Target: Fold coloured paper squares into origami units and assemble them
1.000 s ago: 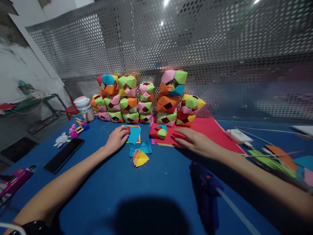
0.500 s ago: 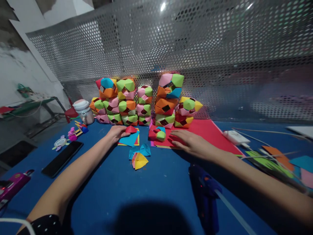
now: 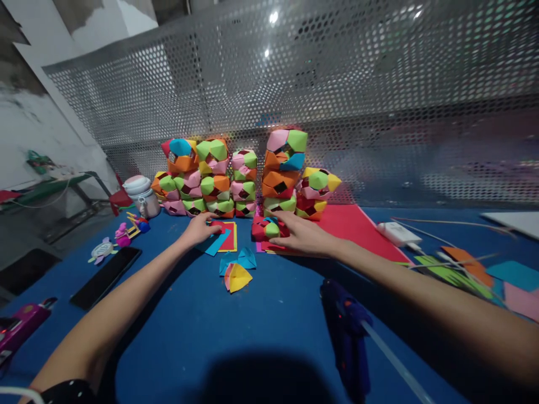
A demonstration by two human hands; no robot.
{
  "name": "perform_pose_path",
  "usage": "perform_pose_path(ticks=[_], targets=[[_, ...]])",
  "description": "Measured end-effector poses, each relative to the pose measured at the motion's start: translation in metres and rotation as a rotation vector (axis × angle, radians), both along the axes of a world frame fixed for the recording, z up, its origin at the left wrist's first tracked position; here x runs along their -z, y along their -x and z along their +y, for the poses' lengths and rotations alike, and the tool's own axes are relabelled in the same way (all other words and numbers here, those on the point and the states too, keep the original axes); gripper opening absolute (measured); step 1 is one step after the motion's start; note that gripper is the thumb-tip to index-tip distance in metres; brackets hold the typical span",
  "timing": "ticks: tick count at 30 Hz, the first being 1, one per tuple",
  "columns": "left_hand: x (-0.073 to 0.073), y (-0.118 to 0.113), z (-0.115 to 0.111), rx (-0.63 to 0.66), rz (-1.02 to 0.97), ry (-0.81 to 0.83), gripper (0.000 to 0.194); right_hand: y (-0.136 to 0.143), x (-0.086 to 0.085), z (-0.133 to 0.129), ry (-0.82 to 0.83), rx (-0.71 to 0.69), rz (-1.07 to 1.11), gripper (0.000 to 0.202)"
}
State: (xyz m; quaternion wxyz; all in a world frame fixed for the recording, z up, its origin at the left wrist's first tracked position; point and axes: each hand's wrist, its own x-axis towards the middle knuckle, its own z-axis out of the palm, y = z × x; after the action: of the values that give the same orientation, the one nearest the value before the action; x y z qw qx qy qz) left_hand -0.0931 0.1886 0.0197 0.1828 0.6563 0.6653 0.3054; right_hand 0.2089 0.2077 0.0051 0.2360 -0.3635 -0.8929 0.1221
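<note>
Right hand (image 3: 303, 233) has shifted left to the paper ball (image 3: 272, 230)

Its fingers bracket the ball at the red paper's (image 3: 353, 233) edge; whether they grip, I cannot tell. Left hand (image 3: 199, 230) pinches blue paper (image 3: 214, 243). Squeezing too hard could crush the ball.

Stacked paper models (image 3: 245, 188) combine green, pink, orange, yellow, red and blue facets; the perforated panel (image 3: 252, 84) is silver-grey with a dense pattern of holes. The small paper model (image 3: 258, 229) shows red, green and blue, the folded pieces (image 3: 239, 278) blue, yellow and pink, the loose sheet (image 3: 215, 243) blue, and the paper pile (image 3: 229, 239) red edged with yellow. Tabletop (image 3: 252, 320), blue; glue gun (image 3: 349, 331), darker blue; phone (image 3: 105, 278), black; sleeve (image 3: 71, 391), black with white dots.
</note>
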Motion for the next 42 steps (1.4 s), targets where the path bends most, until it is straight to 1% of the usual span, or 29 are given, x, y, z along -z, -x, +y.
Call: perform_pose_path(ticks=[2,5,10,12,15,17,20,24,26,28,30,32,34,35,37,39,42], targets=[[0.002,-0.005,0.004,0.041,0.046,-0.024,0.036,0.004,0.002,0.004,0.016,-0.005,0.012,0.068],[0.006,-0.013,0.011,0.07,0.077,-0.045,0.028,0.01,0.006,0.011,0.023,-0.022,0.036,0.057],[0.012,-0.024,0.023,0.045,0.022,-0.115,0.03,0.02,0.007,0.015,0.029,-0.049,0.125,0.044],[0.012,-0.027,0.023,0.033,-0.031,-0.153,0.03,0.024,0.007,0.015,0.024,-0.061,0.171,0.044],[0.009,-0.03,0.015,0.032,-0.129,-0.191,0.026,0.03,0.006,0.014,-0.006,-0.08,0.247,0.051],[0.006,-0.034,0.005,0.045,-0.208,-0.179,0.027,0.033,0.005,0.012,-0.034,-0.11,0.29,0.055],[0.0,-0.042,-0.01,0.103,-0.322,-0.115,0.04,0.035,0.004,0.007,-0.062,-0.174,0.322,0.058],[-0.008,-0.053,-0.028,0.251,-0.531,-0.022,0.057,0.038,-0.002,-0.003,-0.121,-0.262,0.314,0.061],[-0.011,-0.056,-0.035,0.29,-0.679,0.057,0.058,0.037,-0.009,-0.008,-0.152,-0.309,0.307,0.064],[-0.014,-0.055,-0.041,0.287,-0.87,0.139,0.052,0.034,-0.018,-0.016,-0.137,-0.328,0.315,0.067],[-0.018,-0.05,-0.046,0.293,-1.082,0.213,0.045,0.027,-0.028,-0.024,-0.078,-0.298,0.342,0.066],[-0.022,-0.043,-0.051,0.299,-1.242,0.287,0.032,0.018,-0.034,-0.032,0.005,-0.224,0.379,0.061],[-0.024,-0.037,-0.059,0.272,-1.353,0.347,0.022,0.007,-0.035,-0.038,0.069,-0.137,0.403,0.056],[-0.024,-0.034,-0.063,0.243,-1.402,0.367,0.021,0.002,-0.034,-0.04,0.083,-0.093,0.405,0.054],[-0.023,-0.031,-0.073,0.177,-1.476,0.401,0.022,-0.008,-0.031,-0.045,0.095,-0.019,0.399,0.051],[-0.019,-0.028,-0.085,0.13,-1.501,0.441,0.026,-0.018,-0.029,-0.052,0.127,0.013,0.403,0.05],[-0.014,-0.025,-0.104,0.146,-1.467,0.495,0.031,-0.03,-0.036,-0.068,0.179,0.043,0.431,0.049]])
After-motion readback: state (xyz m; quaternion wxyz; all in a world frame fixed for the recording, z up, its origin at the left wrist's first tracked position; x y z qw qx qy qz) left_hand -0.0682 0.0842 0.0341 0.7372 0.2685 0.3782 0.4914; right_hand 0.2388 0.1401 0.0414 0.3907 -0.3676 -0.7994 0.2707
